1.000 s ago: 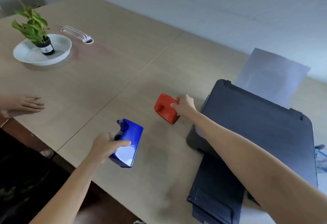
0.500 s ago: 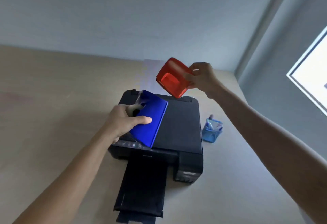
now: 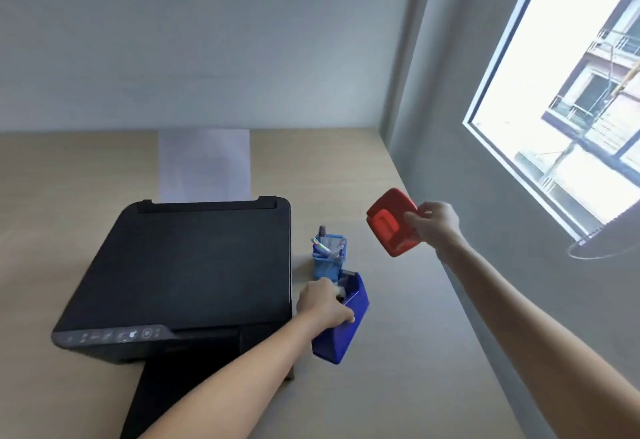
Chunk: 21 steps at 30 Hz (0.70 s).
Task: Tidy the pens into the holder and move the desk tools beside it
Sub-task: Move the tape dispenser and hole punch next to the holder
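Two tools now carried past printer point(image 3: 187, 272): blue dispenser point(image 3: 346, 327), left hand point(image 3: 322, 303) clasped on it, lowered beside pen holder point(image 3: 329, 258); red punch point(image 3: 393, 222) pinched aloft by right hand point(image 3: 433, 227). Placement judged near.

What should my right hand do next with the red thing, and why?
Probably lower the red desk tool onto the bare desk right of the blue pen holder. Your right hand holds it in the air, while the blue tape dispenser already sits beside the holder.

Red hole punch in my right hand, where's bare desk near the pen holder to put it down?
The red hole punch has bare desk between the pen holder and the wall. The strip between the printer and holder is crowded by the left hand and blue tape dispenser.
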{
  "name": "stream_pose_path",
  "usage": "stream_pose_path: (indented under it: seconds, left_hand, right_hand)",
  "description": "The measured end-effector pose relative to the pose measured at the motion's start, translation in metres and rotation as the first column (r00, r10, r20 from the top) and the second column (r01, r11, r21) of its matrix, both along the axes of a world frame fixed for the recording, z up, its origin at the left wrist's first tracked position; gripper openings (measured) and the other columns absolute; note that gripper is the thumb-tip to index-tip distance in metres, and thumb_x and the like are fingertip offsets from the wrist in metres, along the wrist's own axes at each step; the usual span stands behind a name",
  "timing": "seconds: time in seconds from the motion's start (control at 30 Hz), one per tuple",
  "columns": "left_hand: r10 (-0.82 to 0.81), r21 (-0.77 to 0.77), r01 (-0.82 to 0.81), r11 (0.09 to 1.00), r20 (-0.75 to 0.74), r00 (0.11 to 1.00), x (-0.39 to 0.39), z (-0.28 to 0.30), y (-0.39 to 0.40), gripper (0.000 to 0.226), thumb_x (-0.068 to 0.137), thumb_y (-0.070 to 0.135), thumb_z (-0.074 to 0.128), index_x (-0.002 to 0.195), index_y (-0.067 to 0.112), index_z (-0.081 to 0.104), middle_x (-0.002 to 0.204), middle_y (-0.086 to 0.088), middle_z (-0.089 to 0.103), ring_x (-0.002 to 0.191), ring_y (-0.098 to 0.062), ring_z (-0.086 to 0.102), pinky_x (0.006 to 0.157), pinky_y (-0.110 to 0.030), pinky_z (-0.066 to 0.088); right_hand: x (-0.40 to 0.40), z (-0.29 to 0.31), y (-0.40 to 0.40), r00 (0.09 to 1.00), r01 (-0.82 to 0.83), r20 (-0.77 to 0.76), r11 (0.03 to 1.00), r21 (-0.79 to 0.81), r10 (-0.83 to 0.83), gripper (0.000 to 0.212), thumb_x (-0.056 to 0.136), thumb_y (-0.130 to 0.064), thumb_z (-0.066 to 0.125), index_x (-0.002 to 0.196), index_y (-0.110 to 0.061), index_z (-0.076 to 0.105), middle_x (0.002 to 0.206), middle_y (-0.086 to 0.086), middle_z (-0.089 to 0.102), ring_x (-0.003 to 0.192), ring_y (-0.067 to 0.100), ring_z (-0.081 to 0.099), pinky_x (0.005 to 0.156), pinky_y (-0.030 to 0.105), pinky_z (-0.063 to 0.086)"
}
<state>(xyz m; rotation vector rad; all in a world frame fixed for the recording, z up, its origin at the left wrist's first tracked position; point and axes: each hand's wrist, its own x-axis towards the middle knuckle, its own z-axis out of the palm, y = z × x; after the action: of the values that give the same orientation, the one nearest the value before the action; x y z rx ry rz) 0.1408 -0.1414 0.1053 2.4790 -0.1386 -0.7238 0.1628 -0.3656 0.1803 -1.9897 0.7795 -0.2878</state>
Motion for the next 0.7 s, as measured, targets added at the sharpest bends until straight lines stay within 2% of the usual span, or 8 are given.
stream_pose_path:
  seconds: [0.1, 0.23, 0.27, 0.37, 0.43, 0.53, 0.63, 0.7]
  left_hand:
    - [0.060, 0.109, -0.064, 0.992, 0.040, 0.997, 0.011, -0.023, -0.010, 0.024, 0.064, 0.026, 0.073, 0.076, 0.013, 0.057, 0.101, -0.008, 0.068, 0.091, -0.027, 0.066, 0.063, -0.029, 0.051]
    - [0.119, 0.146, -0.129, 0.981, 0.079, 0.990, 0.021, -0.046, -0.019, 0.024, 0.072, 0.021, 0.067, 0.091, 0.007, 0.064, 0.101, -0.011, 0.069, 0.092, -0.030, 0.067, 0.068, -0.032, 0.054]
    - [0.127, 0.144, -0.139, 0.980, 0.085, 0.988, 0.023, -0.050, -0.021, 0.022, 0.073, 0.021, 0.066, 0.091, 0.007, 0.065, 0.100, -0.012, 0.069, 0.091, -0.031, 0.067, 0.067, -0.032, 0.054]
    - [0.185, 0.114, -0.195, 0.974, 0.095, 0.978, 0.028, -0.060, -0.029, 0.024, 0.073, 0.023, 0.069, 0.090, 0.007, 0.064, 0.098, -0.012, 0.070, 0.090, -0.032, 0.068, 0.064, -0.032, 0.050]
    - [0.226, 0.089, -0.236, 0.968, 0.105, 0.968, 0.029, -0.066, -0.035, 0.030, 0.072, 0.025, 0.072, 0.095, 0.006, 0.064, 0.100, -0.012, 0.069, 0.092, -0.032, 0.068, 0.068, -0.034, 0.054]
    - [0.297, 0.054, -0.303, 0.951, 0.094, 0.950, 0.033, -0.071, -0.045, 0.040, 0.071, 0.024, 0.076, 0.101, 0.004, 0.058, 0.104, -0.014, 0.068, 0.094, -0.034, 0.069, 0.073, -0.038, 0.059]
    - [0.326, 0.027, -0.329, 0.944, 0.080, 0.942, 0.041, -0.073, -0.052, 0.041, 0.073, 0.022, 0.077, 0.102, 0.003, 0.056, 0.105, -0.015, 0.067, 0.094, -0.035, 0.069, 0.076, -0.041, 0.060]
    - [0.333, 0.033, -0.337, 0.941, 0.076, 0.940, 0.045, -0.073, -0.055, 0.042, 0.074, 0.023, 0.076, 0.104, 0.002, 0.055, 0.107, -0.015, 0.067, 0.096, -0.035, 0.068, 0.078, -0.041, 0.059]
  right_hand:
    - [0.000, -0.039, -0.010, 0.997, 0.018, -0.079, 0.999, 0.042, -0.014, 0.007, 0.077, -0.013, 0.067, 0.079, -0.006, 0.066, 0.075, 0.017, 0.067, 0.056, 0.027, 0.064, 0.059, 0.036, 0.057]
    - [0.000, -0.083, -0.006, 0.983, 0.016, -0.184, 0.997, 0.080, -0.001, 0.011, 0.079, -0.010, 0.062, 0.083, -0.002, 0.066, 0.072, 0.016, 0.064, 0.057, 0.027, 0.061, 0.049, 0.027, 0.050]
    - [0.001, -0.094, -0.005, 0.980, 0.024, -0.198, 0.995, 0.097, -0.004, 0.012, 0.079, -0.009, 0.061, 0.083, 0.000, 0.067, 0.072, 0.016, 0.064, 0.059, 0.029, 0.063, 0.049, 0.028, 0.050]
    - [0.008, -0.125, -0.002, 0.974, 0.078, -0.221, 0.984, 0.163, -0.041, 0.012, 0.077, -0.009, 0.058, 0.079, 0.001, 0.065, 0.072, 0.020, 0.068, 0.071, 0.037, 0.070, 0.062, 0.043, 0.059]
    - [0.013, -0.143, -0.001, 0.971, 0.104, -0.231, 0.972, 0.212, -0.053, 0.011, 0.078, -0.009, 0.057, 0.075, 0.000, 0.063, 0.077, 0.023, 0.070, 0.073, 0.038, 0.071, 0.066, 0.047, 0.061]
    - [0.022, -0.160, 0.003, 0.971, 0.156, -0.219, 0.950, 0.270, -0.097, 0.012, 0.082, -0.010, 0.058, 0.070, -0.006, 0.061, 0.080, 0.021, 0.070, 0.072, 0.037, 0.072, 0.068, 0.048, 0.061]
    - [0.032, -0.171, 0.006, 0.971, 0.173, -0.208, 0.943, 0.283, -0.116, 0.011, 0.083, -0.013, 0.060, 0.073, -0.008, 0.061, 0.081, 0.020, 0.070, 0.073, 0.036, 0.072, 0.070, 0.048, 0.061]
    - [0.039, -0.175, 0.010, 0.972, 0.181, -0.198, 0.936, 0.303, -0.125, 0.016, 0.084, -0.013, 0.061, 0.068, -0.013, 0.058, 0.083, 0.022, 0.071, 0.073, 0.036, 0.072, 0.071, 0.048, 0.061]
